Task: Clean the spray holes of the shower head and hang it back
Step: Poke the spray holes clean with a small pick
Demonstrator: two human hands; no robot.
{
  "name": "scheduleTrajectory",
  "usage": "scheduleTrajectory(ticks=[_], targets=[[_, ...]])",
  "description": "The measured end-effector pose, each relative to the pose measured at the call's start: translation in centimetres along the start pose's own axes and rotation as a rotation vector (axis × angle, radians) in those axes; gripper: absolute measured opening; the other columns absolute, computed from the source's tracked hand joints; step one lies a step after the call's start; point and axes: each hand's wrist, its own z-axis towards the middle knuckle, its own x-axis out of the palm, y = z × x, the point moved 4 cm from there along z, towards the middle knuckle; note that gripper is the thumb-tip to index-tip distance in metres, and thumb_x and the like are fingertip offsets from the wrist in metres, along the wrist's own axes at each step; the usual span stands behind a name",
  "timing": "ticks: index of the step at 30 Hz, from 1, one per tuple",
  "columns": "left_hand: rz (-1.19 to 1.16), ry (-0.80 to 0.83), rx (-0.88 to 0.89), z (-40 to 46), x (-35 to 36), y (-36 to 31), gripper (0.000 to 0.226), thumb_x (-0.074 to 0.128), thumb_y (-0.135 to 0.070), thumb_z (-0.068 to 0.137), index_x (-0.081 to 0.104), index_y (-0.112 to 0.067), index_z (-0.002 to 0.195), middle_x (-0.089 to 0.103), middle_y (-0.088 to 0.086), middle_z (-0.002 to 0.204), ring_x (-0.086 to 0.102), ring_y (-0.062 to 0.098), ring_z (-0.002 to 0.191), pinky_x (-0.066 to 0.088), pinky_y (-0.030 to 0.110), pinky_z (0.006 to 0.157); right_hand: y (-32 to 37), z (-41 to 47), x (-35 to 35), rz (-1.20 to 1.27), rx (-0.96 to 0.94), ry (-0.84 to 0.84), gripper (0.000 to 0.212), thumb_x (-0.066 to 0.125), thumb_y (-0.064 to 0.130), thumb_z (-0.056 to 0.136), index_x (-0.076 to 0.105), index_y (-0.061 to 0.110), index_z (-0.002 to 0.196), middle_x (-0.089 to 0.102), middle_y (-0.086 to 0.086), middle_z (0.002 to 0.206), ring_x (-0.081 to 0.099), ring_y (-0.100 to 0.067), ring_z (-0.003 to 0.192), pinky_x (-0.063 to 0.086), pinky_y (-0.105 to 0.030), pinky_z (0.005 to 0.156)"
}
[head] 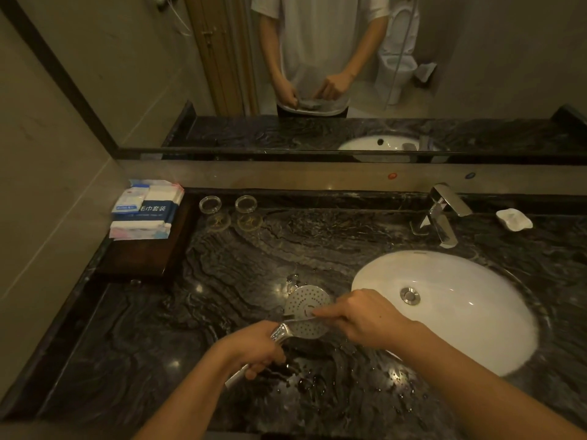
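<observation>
The left hand (254, 347) was wrapped around the handle of the shower head (306, 311), holding it face up just above the dark counter (222, 281). Beyond that grip, the right hand (365, 319) pinched a thin tool against the holes. The white basin (460, 281) lay to the right.
</observation>
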Motion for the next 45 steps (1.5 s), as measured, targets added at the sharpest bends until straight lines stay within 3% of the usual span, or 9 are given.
scheduleTrajectory(ticks=[6, 11, 18, 20, 24, 26, 33, 41, 45], targets=[[-0.001, 0.011, -0.012, 0.1, 0.5, 0.1, 0.022, 0.058, -0.002, 0.085, 0.057, -0.022, 0.092, 0.04, -0.002, 0.051, 0.034, 0.011, 0.039, 0.031, 0.022, 0.038, 0.2, 0.0, 0.2, -0.023, -0.006, 0.025, 0.04, 0.051, 0.04, 0.098, 0.05, 0.049, 0.137, 0.071, 0.007, 0.103, 0.065, -0.016, 0.085, 0.054, -0.035, 0.071], [0.0, -0.005, -0.017, 0.0, 0.2, 0.1, 0.023, 0.056, -0.001, 0.084, 0.058, -0.014, 0.104, 0.039, -0.001, 0.051, 0.033, 0.01, 0.038, 0.03, 0.022, 0.038, 0.0, -0.2, 0.0, 0.007, 0.003, 0.006, 0.04, 0.053, 0.036, 0.098, 0.051, 0.048, 0.136, 0.072, 0.008, 0.103, 0.066, -0.016, 0.083, 0.054, -0.034, 0.07], [-0.022, 0.014, -0.014, 0.1, 0.8, -0.8, 0.023, 0.056, -0.002, 0.085, 0.057, -0.022, 0.097, 0.04, -0.001, 0.052, 0.034, 0.011, 0.04, 0.033, 0.022, 0.039, 0.0, 0.5, 0.3, -0.001, 0.004, -0.001, 0.04, 0.052, 0.037, 0.097, 0.05, 0.049, 0.136, 0.071, 0.009, 0.107, 0.066, -0.015, 0.089, 0.054, -0.034, 0.072], [-0.118, -0.033, 0.005, 0.2, 0.2, -0.4, 0.025, 0.056, 0.0, 0.085, 0.059, -0.017, 0.104, 0.039, 0.0, 0.051, 0.033, 0.012, 0.039, 0.03, 0.021, 0.038, -1.1, 0.0, 0.4, 0.033, 0.069, -0.03, 0.041, 0.054, 0.034, 0.096, 0.052, 0.051, 0.134, 0.072, 0.011, 0.103, 0.066, -0.013, 0.087, 0.053, -0.032, 0.073], [-0.495, -0.186, 0.011, 0.2, -1.0, 1.8, 0.02, 0.056, 0.004, 0.086, 0.046, -0.013, 0.089, 0.037, 0.001, 0.051, 0.028, 0.013, 0.039, 0.024, 0.02, 0.04, -4.2, -1.5, 2.0, 0.508, 0.538, -0.272, 0.031, 0.054, 0.027, 0.1, 0.064, 0.033, 0.129, 0.073, 0.008, 0.1, 0.067, -0.012, 0.088, 0.049, -0.026, 0.075], [-0.632, -0.23, 0.02, 0.1, -1.1, 2.7, 0.023, 0.057, 0.004, 0.087, 0.043, -0.014, 0.089, 0.036, 0.002, 0.053, 0.027, 0.013, 0.04, 0.024, 0.02, 0.04, -3.9, -0.6, 5.2, 0.564, 0.664, -0.184, 0.032, 0.045, 0.022, 0.104, 0.062, 0.019, 0.131, 0.07, -0.004, 0.115, 0.065, -0.019, 0.098, 0.042, -0.024, 0.076], [-0.748, -0.27, 0.024, -0.9, -0.9, 4.9, 0.024, 0.056, 0.003, 0.09, 0.041, -0.016, 0.088, 0.033, 0.004, 0.053, 0.027, 0.014, 0.039, 0.023, 0.019, 0.04, 0.8, 5.0, 13.1, 0.724, 0.789, -0.047, 0.026, 0.05, 0.024, 0.102, 0.066, 0.007, 0.113, 0.07, -0.009, 0.111, 0.059, -0.016, 0.088, 0.042, -0.022, 0.078], [-0.844, -0.304, -0.037, -2.2, -1.6, 9.4, 0.024, 0.058, 0.002, 0.088, 0.042, -0.016, 0.089, 0.034, 0.004, 0.05, 0.026, 0.013, 0.037, 0.023, 0.018, 0.04, 3.8, 10.3, 15.5, 0.678, 0.931, -0.005, 0.025, 0.055, 0.026, 0.096, 0.07, 0.007, 0.092, 0.068, -0.007, 0.085, 0.061, -0.019, 0.073, 0.047, -0.026, 0.066], [-0.838, -0.301, -0.06, -2.5, -2.2, 10.7, 0.022, 0.057, 0.002, 0.088, 0.043, -0.015, 0.086, 0.034, 0.005, 0.05, 0.028, 0.014, 0.037, 0.024, 0.018, 0.04, 4.0, 11.6, 16.1, 0.598, 0.987, 0.06, 0.031, 0.058, 0.035, 0.09, 0.071, 0.006, 0.092, 0.072, -0.013, 0.092, 0.065, -0.026, 0.078, 0.045, -0.027, 0.066]])
